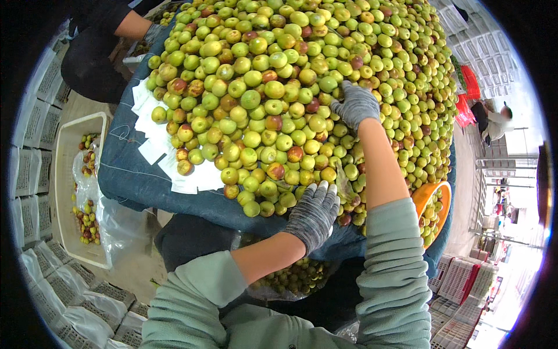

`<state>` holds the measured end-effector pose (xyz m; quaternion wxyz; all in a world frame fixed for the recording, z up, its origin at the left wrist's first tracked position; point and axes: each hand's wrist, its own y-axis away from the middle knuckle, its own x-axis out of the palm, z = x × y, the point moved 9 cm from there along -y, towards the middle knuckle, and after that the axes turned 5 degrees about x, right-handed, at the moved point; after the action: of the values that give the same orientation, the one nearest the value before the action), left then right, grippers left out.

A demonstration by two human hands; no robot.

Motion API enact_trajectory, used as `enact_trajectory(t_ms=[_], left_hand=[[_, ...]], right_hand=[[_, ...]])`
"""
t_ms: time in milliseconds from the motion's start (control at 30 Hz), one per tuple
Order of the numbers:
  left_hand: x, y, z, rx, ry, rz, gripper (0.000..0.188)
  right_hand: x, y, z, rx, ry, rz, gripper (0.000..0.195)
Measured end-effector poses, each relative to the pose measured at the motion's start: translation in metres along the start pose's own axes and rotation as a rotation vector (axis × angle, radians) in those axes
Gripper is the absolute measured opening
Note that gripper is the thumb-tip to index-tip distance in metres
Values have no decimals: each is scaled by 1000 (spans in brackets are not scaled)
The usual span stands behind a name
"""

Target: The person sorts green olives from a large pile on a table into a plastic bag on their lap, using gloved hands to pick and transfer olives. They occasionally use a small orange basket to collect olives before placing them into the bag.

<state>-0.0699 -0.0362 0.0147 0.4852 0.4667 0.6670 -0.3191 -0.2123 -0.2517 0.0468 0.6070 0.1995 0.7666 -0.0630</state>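
Observation:
A heap of green and reddish-brown jujubes [270, 91] covers the blue-cloth-covered table [130, 174] in front of me. My left hand [311, 218], in a grey knit glove with pale fingertips, lies palm down against the jujubes at the near edge, fingers stretched out. Farther into the heap, my right hand [358, 104] in a matching glove touches the fruit, thumb apart from its fingers. What lies under both palms is hidden. A dry leaf [345, 181] sits among the fruit between my hands. White paper slips [187, 181] stick out from under the heap's left side.
An orange container [444, 200] with jujubes lies tipped at the table's right edge. To the left stands a cream plastic crate [83, 257] with plastic film and some fruit. Another person's gloved hand [153, 34] is at the far left. Stacked crates [462, 279] line the surroundings.

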Motion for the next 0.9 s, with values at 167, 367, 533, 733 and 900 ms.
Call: enact_trajectory(t_ms=[167, 367, 533, 733, 900], left_hand=[[0, -1, 2, 9, 67, -85, 62], [3, 2, -2, 26, 125, -80, 59], [0, -1, 4, -11, 158, -102, 57], [-4, 0, 4, 9, 151, -144, 56], [-3, 0, 3, 12, 134, -139, 55]], right_hand=[[14, 16, 1, -46, -204, 185, 55], [38, 42, 11, 33, -43, 368, 55], [54, 80, -8, 0, -366, 351, 44], [14, 68, -131, 230, -939, -522, 13], [41, 57, -174, 386, -717, -331, 32]])
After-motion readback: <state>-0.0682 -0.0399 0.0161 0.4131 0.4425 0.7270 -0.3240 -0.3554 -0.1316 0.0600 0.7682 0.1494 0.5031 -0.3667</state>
